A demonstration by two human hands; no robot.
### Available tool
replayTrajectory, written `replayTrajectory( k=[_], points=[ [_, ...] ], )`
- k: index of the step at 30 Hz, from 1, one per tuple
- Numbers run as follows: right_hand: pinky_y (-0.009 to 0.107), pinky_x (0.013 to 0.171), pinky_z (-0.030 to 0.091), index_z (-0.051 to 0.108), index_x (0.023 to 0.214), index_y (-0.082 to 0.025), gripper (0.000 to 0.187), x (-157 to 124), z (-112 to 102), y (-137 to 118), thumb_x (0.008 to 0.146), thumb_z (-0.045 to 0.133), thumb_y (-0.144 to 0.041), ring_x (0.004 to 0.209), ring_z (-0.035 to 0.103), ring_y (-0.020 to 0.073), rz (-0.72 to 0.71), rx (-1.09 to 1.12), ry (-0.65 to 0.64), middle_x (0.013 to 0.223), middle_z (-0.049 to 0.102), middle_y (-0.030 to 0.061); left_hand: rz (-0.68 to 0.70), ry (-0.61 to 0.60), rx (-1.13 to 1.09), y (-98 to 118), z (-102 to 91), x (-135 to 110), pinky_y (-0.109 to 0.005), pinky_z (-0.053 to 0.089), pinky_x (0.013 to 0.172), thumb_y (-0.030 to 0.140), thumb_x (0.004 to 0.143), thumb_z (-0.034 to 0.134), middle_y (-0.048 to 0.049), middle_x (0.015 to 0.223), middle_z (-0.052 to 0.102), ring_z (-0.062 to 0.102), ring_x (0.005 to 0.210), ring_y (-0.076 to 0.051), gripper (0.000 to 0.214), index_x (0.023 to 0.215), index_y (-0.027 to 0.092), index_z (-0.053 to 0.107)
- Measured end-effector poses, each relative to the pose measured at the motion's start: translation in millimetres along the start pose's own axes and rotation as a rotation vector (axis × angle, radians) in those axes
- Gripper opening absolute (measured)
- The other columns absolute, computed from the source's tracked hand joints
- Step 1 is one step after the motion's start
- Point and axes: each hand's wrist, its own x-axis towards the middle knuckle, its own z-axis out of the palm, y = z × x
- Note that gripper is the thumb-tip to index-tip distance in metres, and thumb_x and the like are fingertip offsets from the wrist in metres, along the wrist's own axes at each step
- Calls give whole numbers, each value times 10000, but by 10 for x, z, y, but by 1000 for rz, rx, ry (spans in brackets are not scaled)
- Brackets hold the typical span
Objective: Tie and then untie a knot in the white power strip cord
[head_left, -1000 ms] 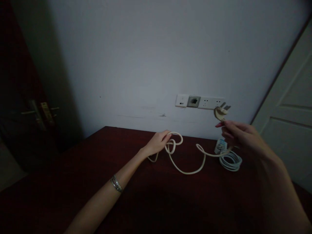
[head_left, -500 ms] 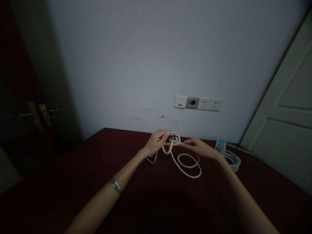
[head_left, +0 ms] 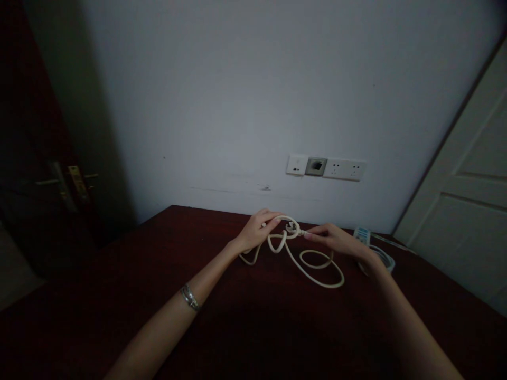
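Observation:
A cream power cord [head_left: 317,274] lies in loops on the dark red-brown table [head_left: 119,295]. My left hand [head_left: 257,231] is closed round a loop of the cord at the far side of the table. My right hand [head_left: 336,240] pinches the cord just behind its plug [head_left: 292,228], which sits inside the loop held by my left hand. The two hands are a short way apart, with the plug between them. A bracelet is on my left wrist.
A white power strip [head_left: 362,234] with its coiled white cable [head_left: 386,258] lies at the table's far right, partly behind my right arm. Wall sockets [head_left: 327,168] sit above the table. A white door [head_left: 467,200] is at right, a dark door with handle [head_left: 67,182] at left.
My right hand came down from near the wall sockets with the plug and brought it left to the loop in my left hand. The cord on the table has gathered into a tighter loop.

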Motion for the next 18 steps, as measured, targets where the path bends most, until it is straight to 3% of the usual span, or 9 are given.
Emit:
replayTrajectory(
  k=[5,8,13,18],
  points=[
    [293,611,451,708,947,-157,519,1,-52,82,769,482,-589,673,587,197,8,-44,64,779,681,43,-43,142,145,164,-46,5,-287,451,728,274,871,483,-64,868,613,560,784,-141,239,961,149,665],
    [292,617,456,709,926,-160,504,24,-67,163,797,446,-569,698,606,213,11,-115,157,782,687,36,-71,166,154,303,-94,6,-285,450,732,260,867,477,-60,856,655,583,774,-143,226,935,155,665],
    [279,591,428,726,835,-150,490,84,-106,378,818,425,-536,642,596,209,33,-374,341,647,657,25,-359,104,-149,379,-195,40,-200,366,409,300,859,458,14,547,554,480,401,-83,259,909,125,643],
    [281,619,414,722,889,-165,447,138,-163,631,853,391,-464,684,624,226,108,-546,428,667,673,69,-590,-15,-438,340,-380,72,-179,251,331,285,833,495,66,376,390,329,289,-48,230,849,109,642]
  ],
)
